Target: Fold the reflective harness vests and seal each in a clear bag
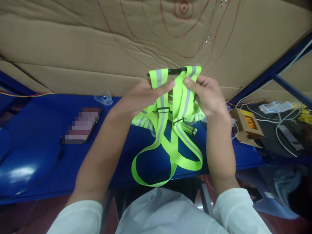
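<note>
A neon yellow-green reflective harness (173,143) with grey stripes hangs from both my hands above the blue table. My left hand (151,94) pinches its left strap, thumb lying across the front. On the right strap my right hand (207,91) is closed, the thumb pressing near the top. Between the straps at the top runs a black bar or buckle (177,71). Black slide buckles (163,110) sit lower on the straps, which loop down toward the table's front edge. Behind the harness lies more reflective strapping, partly in clear plastic (143,120); my hands and the straps hide much of it.
A phone (83,125) and a clear plastic cup (104,98) are on the blue table (48,113), left of my arms. An opened cardboard box (246,126) and white cables are at right. Cardboard with red rings (136,32) stands behind.
</note>
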`<state>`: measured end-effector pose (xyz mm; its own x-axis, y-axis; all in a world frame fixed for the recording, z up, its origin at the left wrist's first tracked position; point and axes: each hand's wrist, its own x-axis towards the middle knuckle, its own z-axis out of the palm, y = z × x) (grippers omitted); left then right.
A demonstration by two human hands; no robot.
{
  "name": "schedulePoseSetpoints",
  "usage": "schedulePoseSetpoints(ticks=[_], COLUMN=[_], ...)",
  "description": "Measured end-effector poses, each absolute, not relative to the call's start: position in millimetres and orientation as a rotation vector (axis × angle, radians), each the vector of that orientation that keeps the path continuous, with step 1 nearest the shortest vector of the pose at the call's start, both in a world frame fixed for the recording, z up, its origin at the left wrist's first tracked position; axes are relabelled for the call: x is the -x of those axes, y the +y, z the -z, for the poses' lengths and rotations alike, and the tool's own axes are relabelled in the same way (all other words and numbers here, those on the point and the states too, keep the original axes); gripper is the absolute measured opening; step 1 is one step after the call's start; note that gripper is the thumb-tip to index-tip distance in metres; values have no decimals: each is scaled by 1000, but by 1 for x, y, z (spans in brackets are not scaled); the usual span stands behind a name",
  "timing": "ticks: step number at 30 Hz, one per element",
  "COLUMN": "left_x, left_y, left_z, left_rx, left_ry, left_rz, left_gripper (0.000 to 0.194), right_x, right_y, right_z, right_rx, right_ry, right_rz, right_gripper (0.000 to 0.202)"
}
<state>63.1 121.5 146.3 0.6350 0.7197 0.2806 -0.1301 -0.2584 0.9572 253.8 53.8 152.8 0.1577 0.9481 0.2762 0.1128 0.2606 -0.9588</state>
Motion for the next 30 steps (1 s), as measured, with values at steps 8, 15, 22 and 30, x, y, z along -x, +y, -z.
schedulePoseSetpoints(ticks=[8, 15, 22, 30], left_x=[-64, -61, -71, -70], left_y=[124, 130, 133, 124], left_z=[-145, -141, -126, -132], left_rx=[-1613, -1600, -1460, -1549], left_ry=[538, 491, 327, 442], left_rz=[-961, -920, -731, -654], left_gripper=[32, 30, 49, 45], right_x=[-234, -237, -243, -266], right_y=[59, 63, 63, 16], right_z=[-148, -141, -137, -185], right_rx=[1197, 1160, 1239, 1270], right_ry=[-1357, -1365, -1373, -1908], right_rz=[-777, -763, -676, -225], right_gripper=[36, 31, 36, 71])
